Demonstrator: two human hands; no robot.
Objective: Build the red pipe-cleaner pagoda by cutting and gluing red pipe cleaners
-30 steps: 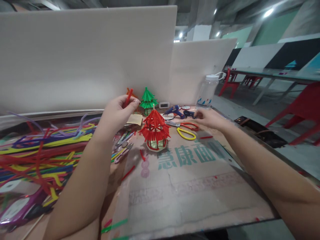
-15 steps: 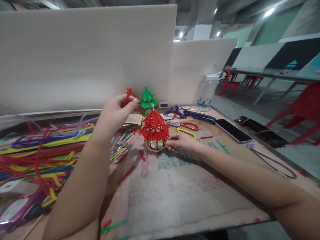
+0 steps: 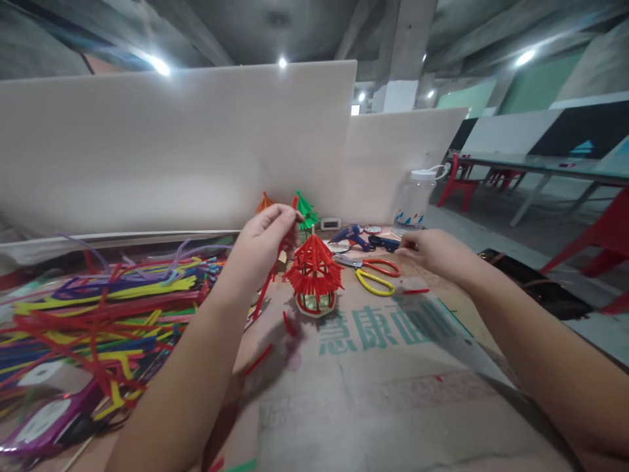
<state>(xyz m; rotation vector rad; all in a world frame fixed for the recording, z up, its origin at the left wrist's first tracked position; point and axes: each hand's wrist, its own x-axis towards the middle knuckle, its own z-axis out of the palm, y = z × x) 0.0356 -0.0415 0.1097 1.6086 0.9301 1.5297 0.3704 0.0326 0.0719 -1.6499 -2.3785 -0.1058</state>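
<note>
A small red pagoda [image 3: 314,272] made of pipe-cleaner pieces stands on a cardboard sheet [image 3: 373,387]. My left hand [image 3: 265,239] is raised just left of its roof, fingers pinched on a red pipe cleaner [image 3: 268,285] that hangs down from them. My right hand [image 3: 430,252] reaches to the back right of the pagoda, its fingers curled round the end of a dark blue tool [image 3: 384,242]. Scissors with a red handle [image 3: 381,267] and a yellow handle [image 3: 374,283] lie just in front of that hand.
A big pile of coloured pipe cleaners [image 3: 98,308] covers the left of the table. A green tree model [image 3: 307,213], an orange one [image 3: 264,203], a blue glue gun [image 3: 348,235] and a clear bottle [image 3: 415,196] stand along white partition boards [image 3: 171,151]. Red chairs [image 3: 609,229] are at the right.
My right hand left the pagoda's base and went back right to the dark blue tool. My left hand moved nearer the pagoda roof. The view tilted upward.
</note>
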